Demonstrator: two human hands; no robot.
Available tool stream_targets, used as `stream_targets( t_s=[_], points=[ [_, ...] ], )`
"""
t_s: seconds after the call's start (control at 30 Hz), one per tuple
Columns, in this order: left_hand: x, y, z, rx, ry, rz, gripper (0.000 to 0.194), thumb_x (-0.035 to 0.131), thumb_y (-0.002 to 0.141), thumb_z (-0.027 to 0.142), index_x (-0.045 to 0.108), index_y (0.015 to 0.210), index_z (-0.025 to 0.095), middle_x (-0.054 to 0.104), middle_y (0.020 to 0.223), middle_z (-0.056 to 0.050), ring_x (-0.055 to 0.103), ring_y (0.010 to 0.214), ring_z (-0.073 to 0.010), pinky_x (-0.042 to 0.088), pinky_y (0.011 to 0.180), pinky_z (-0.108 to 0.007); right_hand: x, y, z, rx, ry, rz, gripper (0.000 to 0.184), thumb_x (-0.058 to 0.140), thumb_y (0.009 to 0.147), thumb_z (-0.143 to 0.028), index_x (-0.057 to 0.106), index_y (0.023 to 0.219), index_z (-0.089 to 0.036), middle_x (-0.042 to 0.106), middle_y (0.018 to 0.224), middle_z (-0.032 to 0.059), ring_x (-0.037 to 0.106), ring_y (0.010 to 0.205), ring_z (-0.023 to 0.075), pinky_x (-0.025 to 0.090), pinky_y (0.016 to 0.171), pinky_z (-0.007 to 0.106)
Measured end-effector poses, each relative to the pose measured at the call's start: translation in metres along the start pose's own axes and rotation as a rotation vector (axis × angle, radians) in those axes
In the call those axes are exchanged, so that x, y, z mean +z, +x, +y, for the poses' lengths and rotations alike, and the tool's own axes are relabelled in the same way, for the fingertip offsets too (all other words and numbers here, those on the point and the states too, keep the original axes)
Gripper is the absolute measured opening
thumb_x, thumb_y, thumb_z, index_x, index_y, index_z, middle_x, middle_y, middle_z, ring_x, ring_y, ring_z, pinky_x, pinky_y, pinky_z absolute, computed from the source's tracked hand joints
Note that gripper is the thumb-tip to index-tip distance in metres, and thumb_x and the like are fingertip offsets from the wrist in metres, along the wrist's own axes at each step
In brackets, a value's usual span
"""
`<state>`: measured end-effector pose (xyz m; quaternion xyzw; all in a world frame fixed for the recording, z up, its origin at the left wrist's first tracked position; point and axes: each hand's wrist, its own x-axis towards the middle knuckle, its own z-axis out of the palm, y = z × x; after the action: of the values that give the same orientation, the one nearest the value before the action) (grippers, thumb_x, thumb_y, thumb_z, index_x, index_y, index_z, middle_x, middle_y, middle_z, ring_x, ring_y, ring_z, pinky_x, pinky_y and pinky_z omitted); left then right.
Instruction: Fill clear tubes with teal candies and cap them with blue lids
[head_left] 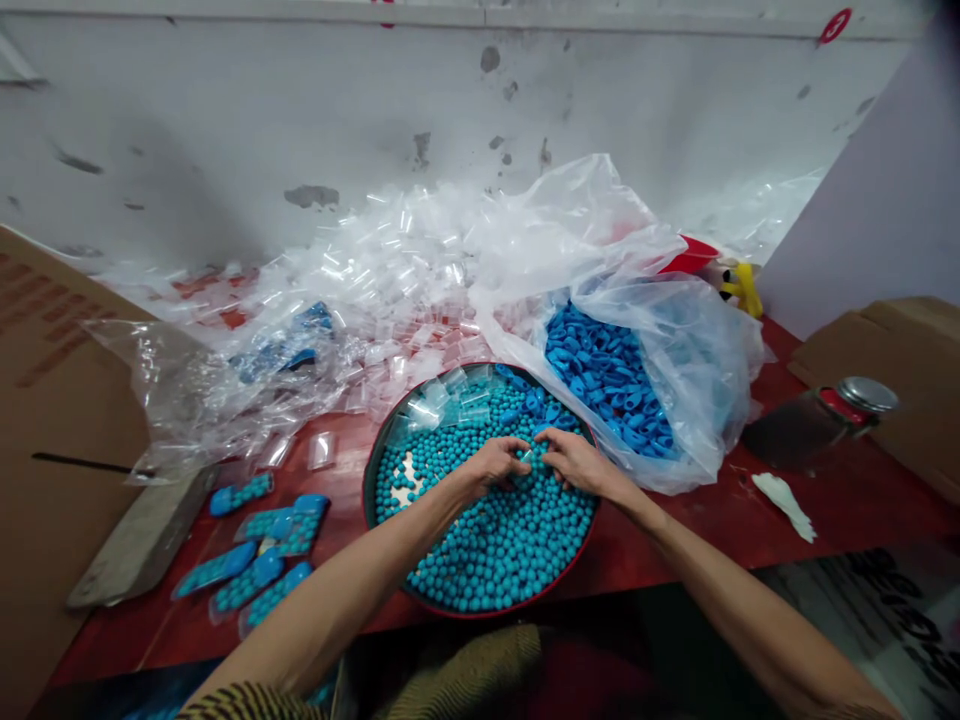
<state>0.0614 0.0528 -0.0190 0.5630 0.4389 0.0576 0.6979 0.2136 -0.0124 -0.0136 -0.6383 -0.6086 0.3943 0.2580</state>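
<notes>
A round tray (365, 490) with a dark red rim is full of small turquoise balls (495, 560). Over the balls, my left hand (496, 464) is closed, its fingertips on a small clear plastic pouch (526, 457). My right hand (577, 462) comes in from the other side, fingers curled down among the balls beside the pouch; what they pinch, if anything, is hidden. Blue plastic caps (551, 410) and several empty clear pouches (427, 408) lie on the balls at the tray's far side.
Right of the tray, an open plastic bag (709, 390) holds many blue caps (600, 370). Clear pouches (405, 250) pile up behind. Filled pouches with blue caps (247, 580) lie at left near a cardboard box (60, 430). A lidded jar (814, 425) stands at right on the red table (675, 530).
</notes>
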Motion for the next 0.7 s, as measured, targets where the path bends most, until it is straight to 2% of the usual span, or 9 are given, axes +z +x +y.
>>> stream_targets(
  t_s=[0.1,0.17,0.27,0.33,0.47,0.53,0.6,0.7],
  points=[
    [-0.004,-0.003,0.001,-0.016,-0.15,-0.074,0.033,0.061,0.055,0.014,0.052,0.086,0.015,0.041,0.056,0.007,0.04,0.048,-0.0051,0.039,0.047,-0.018,-0.004,0.004,-0.006,-0.121,-0.033,0.027,0.02,0.051,0.073,-0.019,0.055,0.093,-0.017,0.048,0.057,-0.0053,0.046,0.048,0.0078,0.035,0.046,0.018],
    [-0.007,-0.005,-0.001,-0.029,-0.236,-0.125,0.032,0.063,0.056,0.015,0.05,0.086,0.016,0.04,0.055,0.008,0.041,0.047,-0.0051,0.042,0.05,-0.022,-0.007,0.007,-0.009,-0.159,-0.033,0.002,0.017,0.052,0.074,-0.024,0.058,0.087,-0.016,0.05,0.059,-0.0043,0.046,0.053,0.0086,0.035,0.049,0.018],
    [-0.008,-0.008,-0.005,-0.042,-0.34,-0.183,0.031,0.064,0.06,0.018,0.049,0.087,0.017,0.042,0.056,0.007,0.044,0.047,-0.0059,0.042,0.049,-0.022,-0.011,0.007,-0.01,-0.139,-0.047,-0.01,0.017,0.046,0.077,-0.025,0.059,0.084,-0.016,0.055,0.063,-0.0023,0.049,0.056,0.0103,0.038,0.053,0.021],
    [-0.01,-0.011,-0.008,-0.035,-0.398,-0.2,0.031,0.064,0.063,0.021,0.048,0.088,0.017,0.047,0.06,0.004,0.047,0.048,-0.0065,0.04,0.046,-0.019,-0.012,0.003,-0.008,-0.126,-0.121,0.01,0.017,0.047,0.076,-0.024,0.061,0.083,-0.016,0.059,0.07,-0.0001,0.053,0.063,0.0127,0.04,0.062,0.024],
    [-0.013,-0.019,-0.01,-0.011,-0.48,-0.23,0.037,0.064,0.066,0.027,0.045,0.097,0.019,0.053,0.07,0.001,0.054,0.054,-0.0099,0.044,0.049,-0.022,-0.013,-0.007,-0.013,-0.142,-0.177,0.101,0.023,0.046,0.077,-0.023,0.06,0.095,-0.018,0.062,0.089,0.0038,0.056,0.082,0.0166,0.039,0.078,0.029],
    [-0.013,-0.023,-0.01,0.016,-0.515,-0.257,0.042,0.064,0.065,0.029,0.043,0.101,0.02,0.054,0.075,-0.001,0.056,0.059,-0.0123,0.047,0.053,-0.026,-0.011,-0.01,-0.021,-0.164,-0.114,0.146,0.026,0.044,0.08,-0.025,0.058,0.1,-0.018,0.062,0.091,0.0039,0.055,0.084,0.0159,0.04,0.079,0.029],
    [-0.011,-0.028,-0.009,0.065,-0.551,-0.265,0.044,0.066,0.064,0.028,0.044,0.102,0.019,0.053,0.076,0.0,0.055,0.06,-0.0112,0.048,0.054,-0.028,-0.007,-0.012,-0.029,-0.21,-0.054,0.113,0.024,0.044,0.08,-0.026,0.058,0.098,-0.018,0.061,0.091,0.0033,0.055,0.083,0.0148,0.04,0.078,0.027],
    [-0.008,-0.036,-0.01,0.124,-0.548,-0.192,0.046,0.066,0.063,0.024,0.045,0.103,0.016,0.047,0.066,0.004,0.049,0.051,-0.0066,0.045,0.046,-0.02,-0.001,-0.015,-0.035,-0.244,-0.039,0.034,0.019,0.045,0.08,-0.027,0.06,0.087,-0.017,0.061,0.083,0.0018,0.055,0.078,0.014,0.041,0.074,0.026]
  ],
)
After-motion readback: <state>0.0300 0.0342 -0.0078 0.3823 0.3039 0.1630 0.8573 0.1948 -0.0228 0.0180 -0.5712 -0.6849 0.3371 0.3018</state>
